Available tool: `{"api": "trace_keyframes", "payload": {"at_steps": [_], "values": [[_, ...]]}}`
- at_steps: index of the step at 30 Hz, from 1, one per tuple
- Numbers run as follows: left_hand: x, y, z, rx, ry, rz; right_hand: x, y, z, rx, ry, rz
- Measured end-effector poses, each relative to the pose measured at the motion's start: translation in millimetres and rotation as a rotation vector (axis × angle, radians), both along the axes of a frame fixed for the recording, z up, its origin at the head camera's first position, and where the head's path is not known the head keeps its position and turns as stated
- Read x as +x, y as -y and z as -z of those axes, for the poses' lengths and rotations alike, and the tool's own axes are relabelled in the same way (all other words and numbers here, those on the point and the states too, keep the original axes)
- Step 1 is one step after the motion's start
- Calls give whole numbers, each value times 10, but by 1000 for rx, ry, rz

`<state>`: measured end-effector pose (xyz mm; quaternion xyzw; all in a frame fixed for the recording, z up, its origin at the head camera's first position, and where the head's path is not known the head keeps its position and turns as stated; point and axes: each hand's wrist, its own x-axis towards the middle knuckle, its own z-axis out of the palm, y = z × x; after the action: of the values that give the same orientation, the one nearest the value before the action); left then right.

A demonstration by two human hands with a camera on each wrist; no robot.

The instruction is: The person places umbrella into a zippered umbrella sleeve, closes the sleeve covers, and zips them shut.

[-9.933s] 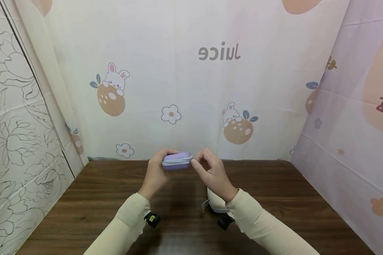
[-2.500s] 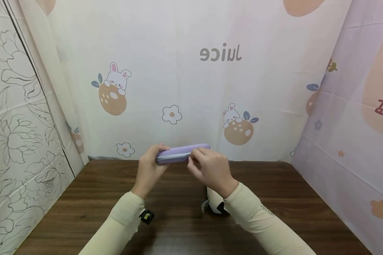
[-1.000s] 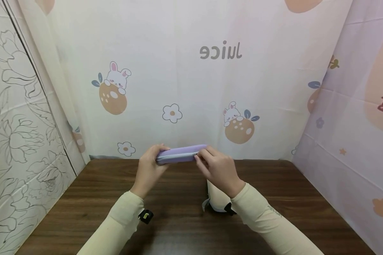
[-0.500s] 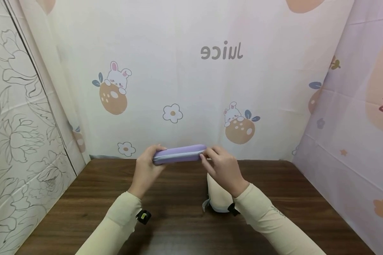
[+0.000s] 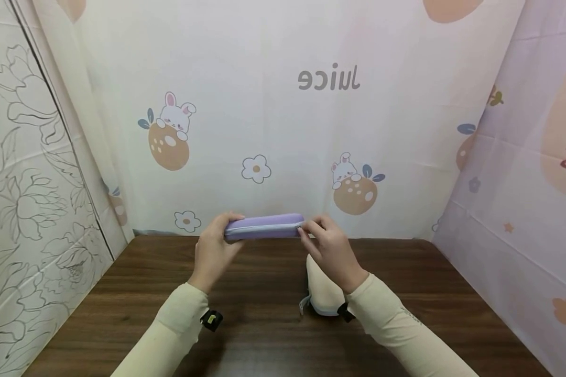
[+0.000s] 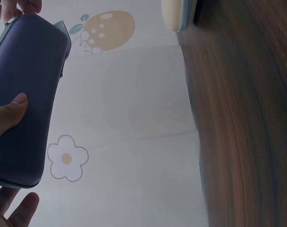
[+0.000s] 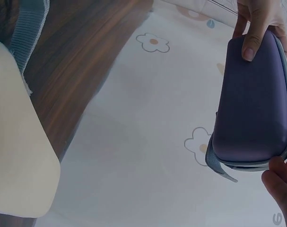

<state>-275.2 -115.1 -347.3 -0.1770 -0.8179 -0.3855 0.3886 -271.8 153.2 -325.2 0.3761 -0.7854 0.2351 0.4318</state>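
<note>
A purple zip case with a pale zip along its side is held up above the far part of the table. My left hand grips its left end, thumb on one broad face. At the other end, the thumb and forefinger of my right hand pinch the zip at the corner; the pull itself is mostly hidden by the fingertips. In the right wrist view the case shows a smooth face and a grey strap loop. Its two halves lie together along the visible side.
A cream case with a grey strap stands on the dark wooden table, below my right forearm. Printed curtains hang behind the table and at the right.
Earlier the case pointed end-on; it has since turned lengthwise. My right hand has slid rightward along the zip from about the middle to the right end. My left hand has shifted slightly left.
</note>
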Motion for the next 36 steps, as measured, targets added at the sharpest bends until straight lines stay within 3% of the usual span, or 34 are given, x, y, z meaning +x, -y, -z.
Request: {"api": "trace_keyframes", "payload": {"at_steps": [9,18,36], "values": [[-8,0,7,-8,-10,-22,-3,13,25,14,-30,44],[-7,6,-5,-30,-26,-13,-10,1,42,-20,-8,17],[-19,23,-31,-37,-9,24,-26,22,15,-215,288,-66]]}}
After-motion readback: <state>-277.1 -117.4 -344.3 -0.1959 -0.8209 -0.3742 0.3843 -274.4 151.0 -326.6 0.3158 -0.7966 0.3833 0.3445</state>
